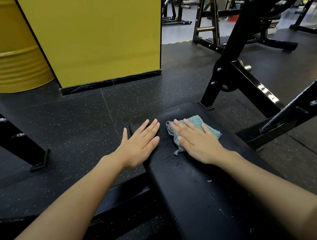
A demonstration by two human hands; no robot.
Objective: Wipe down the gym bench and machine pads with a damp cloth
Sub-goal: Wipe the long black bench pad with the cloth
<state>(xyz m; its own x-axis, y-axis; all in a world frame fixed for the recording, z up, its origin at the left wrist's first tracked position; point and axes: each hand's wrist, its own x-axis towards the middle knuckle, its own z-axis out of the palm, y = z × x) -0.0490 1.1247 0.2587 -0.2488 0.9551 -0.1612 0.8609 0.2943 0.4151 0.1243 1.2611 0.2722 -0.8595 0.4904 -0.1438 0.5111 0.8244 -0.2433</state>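
1. Your right fingers [182,127] lie straight and close together, pressing flat on the teal cloth [197,120]. None curls round it.
2. Your left fingers [150,127] are straight too, a little spread, flat on bare vinyl and holding nothing.
3. The cloth sits folded under your right hand [198,143], near the far end of the black bench pad [198,185]. A loose corner trails back beside your thumb.
4. Your left hand [138,143] rests just beside it, over the pad's left edge, thumb hanging off.
5. With only palm pressure, the cloth could bunch or slip out on a fast stroke, and that loose corner could fold under.
6. The wet marks look patchy, so wide strokes may miss strips.
7. A left palm leaning on damp vinyl at the edge could slide off.
8. The steel frame [246,85] stands near the far right corner; a long push risks your knuckles
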